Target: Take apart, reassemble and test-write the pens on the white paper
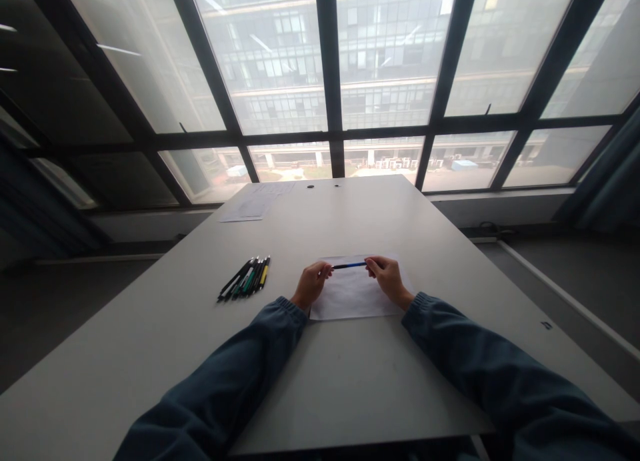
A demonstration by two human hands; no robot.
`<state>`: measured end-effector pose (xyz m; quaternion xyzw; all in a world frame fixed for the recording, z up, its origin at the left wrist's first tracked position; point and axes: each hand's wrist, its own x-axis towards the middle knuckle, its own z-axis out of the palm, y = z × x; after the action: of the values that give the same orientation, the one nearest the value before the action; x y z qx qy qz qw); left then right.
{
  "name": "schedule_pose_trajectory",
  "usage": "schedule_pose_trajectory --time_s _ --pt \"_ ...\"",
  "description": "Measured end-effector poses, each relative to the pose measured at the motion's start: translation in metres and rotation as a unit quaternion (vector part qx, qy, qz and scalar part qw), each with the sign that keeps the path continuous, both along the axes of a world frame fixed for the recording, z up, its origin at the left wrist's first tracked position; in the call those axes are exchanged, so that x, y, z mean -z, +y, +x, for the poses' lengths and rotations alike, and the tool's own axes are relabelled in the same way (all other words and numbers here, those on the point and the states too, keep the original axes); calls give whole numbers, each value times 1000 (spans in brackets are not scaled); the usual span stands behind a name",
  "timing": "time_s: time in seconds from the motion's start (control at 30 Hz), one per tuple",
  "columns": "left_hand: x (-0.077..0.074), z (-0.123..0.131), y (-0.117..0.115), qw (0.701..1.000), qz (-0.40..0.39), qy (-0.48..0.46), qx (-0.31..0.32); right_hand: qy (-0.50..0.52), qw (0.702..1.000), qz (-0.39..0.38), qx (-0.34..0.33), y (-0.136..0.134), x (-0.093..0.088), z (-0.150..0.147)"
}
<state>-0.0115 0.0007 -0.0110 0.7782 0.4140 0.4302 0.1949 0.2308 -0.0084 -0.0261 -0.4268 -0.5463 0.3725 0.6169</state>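
A slim pen (pixel 350 265), dark at its left part and blue toward the right, is held level between my two hands. My left hand (pixel 313 282) pinches its left end, and my right hand (pixel 389 278) pinches the right end. Below the pen lies a white sheet of paper (pixel 355 297) on the table, partly covered by both hands. To the left of my left hand, several pens (pixel 245 279) lie side by side in a bunch, with black, green, white and yellow parts.
The white table (pixel 320 387) reaches toward a large window (pixel 385 67) with dark frames. Printed sheets (pixel 250 206) lie at its far left. A small dark mark or object (pixel 546 325) is near the right edge. Round dark spots (pixel 311 187) show at the far end.
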Motion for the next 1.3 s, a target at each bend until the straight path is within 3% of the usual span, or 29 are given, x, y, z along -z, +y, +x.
schedule_pose_trajectory --time_s 0.17,0.67,1.3 --pt "-1 1 -1 1000 -15 -26 -4 -7 1000 -2 9 0 0 0" --pt "-4 3 -2 999 52 -8 -12 -8 1000 3 13 0 0 1" --pt "-4 3 -3 1000 27 5 -14 -15 1000 4 9 -1 -1 0"
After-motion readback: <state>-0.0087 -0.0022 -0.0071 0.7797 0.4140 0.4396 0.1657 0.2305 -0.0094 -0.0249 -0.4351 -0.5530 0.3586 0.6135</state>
